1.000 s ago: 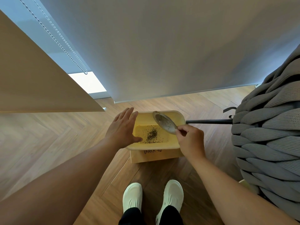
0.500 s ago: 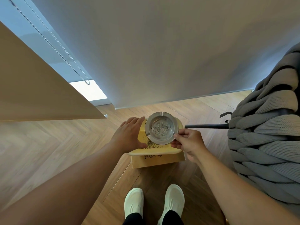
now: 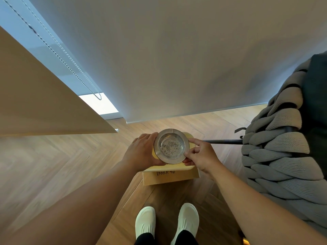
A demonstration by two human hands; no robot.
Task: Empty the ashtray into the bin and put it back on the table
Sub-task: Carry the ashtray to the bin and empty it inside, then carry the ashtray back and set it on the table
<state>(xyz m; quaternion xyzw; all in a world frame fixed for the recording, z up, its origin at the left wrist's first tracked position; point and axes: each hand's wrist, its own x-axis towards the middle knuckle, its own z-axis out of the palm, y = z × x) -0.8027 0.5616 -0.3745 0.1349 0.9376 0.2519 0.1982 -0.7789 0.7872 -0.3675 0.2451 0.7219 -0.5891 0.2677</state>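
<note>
A round metal ashtray (image 3: pixel 171 146) is held level above the yellow-lined cardboard bin (image 3: pixel 170 176) on the floor. Grey specks still cling to its bowl. My left hand (image 3: pixel 143 151) cups the ashtray's left rim and underside. My right hand (image 3: pixel 199 156) pinches its right rim with thumb and fingers. The ashtray hides most of the bin's opening; only the bin's front lip and its labelled front face show.
A chunky grey knitted seat (image 3: pixel 283 156) with a black metal leg (image 3: pixel 223 141) stands close on the right. A beige tabletop edge (image 3: pixel 44 103) juts in at left. A roller blind with a bead chain (image 3: pixel 70 55) hangs ahead. My white shoes (image 3: pixel 166 225) stand on the wooden floor.
The ashtray went from tipped on edge over the bin to level and face up. My left hand left the bin's rim and took hold of the ashtray. The ashtray rose a little.
</note>
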